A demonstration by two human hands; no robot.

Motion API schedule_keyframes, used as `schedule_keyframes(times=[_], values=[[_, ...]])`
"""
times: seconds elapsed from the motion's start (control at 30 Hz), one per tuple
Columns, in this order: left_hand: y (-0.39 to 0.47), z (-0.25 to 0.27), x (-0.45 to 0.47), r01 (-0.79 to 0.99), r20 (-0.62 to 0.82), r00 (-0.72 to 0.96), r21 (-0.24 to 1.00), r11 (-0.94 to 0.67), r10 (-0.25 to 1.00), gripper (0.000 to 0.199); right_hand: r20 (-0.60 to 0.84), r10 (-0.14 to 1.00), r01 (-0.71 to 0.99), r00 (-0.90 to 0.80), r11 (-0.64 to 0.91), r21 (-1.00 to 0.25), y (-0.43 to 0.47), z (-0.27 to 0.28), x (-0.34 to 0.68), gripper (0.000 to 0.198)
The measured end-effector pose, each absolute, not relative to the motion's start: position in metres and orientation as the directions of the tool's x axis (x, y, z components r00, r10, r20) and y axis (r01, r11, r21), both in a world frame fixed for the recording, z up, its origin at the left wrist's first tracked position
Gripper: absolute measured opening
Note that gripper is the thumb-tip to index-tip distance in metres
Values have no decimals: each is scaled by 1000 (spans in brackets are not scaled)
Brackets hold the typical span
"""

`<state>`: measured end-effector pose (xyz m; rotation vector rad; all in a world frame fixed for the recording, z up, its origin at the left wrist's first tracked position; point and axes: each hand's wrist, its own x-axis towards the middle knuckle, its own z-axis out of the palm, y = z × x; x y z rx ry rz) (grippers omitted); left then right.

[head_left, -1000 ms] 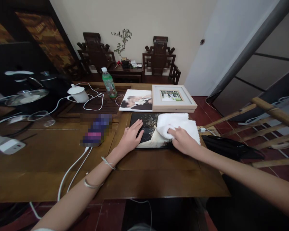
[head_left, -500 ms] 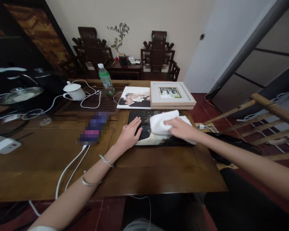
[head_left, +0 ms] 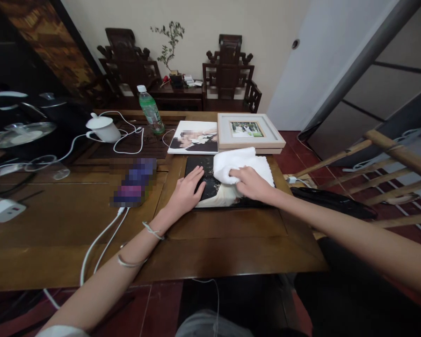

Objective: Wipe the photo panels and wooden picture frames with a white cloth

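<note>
A dark photo panel with a pale dress shape on it lies flat on the wooden table, in front of me. My left hand rests on its left edge, fingers stretched out and holding nothing. Bunched under my right hand is a white cloth, its fingers closed on it; the cloth lies over the panel's upper right part and hides it. Just behind are a white-edged photo canvas and a pale wooden picture frame, which sits on another frame.
Left of the panel lies a phone with a charging cable. Farther back stand a green-labelled bottle, a lidded white cup and a glass-lidded pan. A wooden chair is at the right, beyond the table's edge.
My right hand has moved slightly left with the cloth, which now spreads wider over the panel's top. My left hand stays on the panel's left edge. The view has shifted a little.
</note>
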<state>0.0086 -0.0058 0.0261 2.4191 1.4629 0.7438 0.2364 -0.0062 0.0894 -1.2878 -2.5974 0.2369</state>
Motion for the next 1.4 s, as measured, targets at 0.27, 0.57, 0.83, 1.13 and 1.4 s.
schedule_keyframes(times=[0.27,0.57,0.83,1.13,1.4], values=[[-4,23,8,770,305,378,421,-479,874,43,27,782,721,-623,587,-368,-73,106,243,33],[-5,24,8,769,315,373,421,-481,873,42,-10,801,758,-598,562,-333,-28,114,233,31],[-5,26,8,768,305,365,436,-469,880,43,91,807,769,-584,585,-257,37,99,216,32],[-7,26,8,761,295,350,464,-454,889,43,-8,776,762,-630,617,-195,-20,95,213,42],[-6,26,9,774,289,339,456,-440,895,42,-143,745,753,-652,613,-239,-95,120,231,40]])
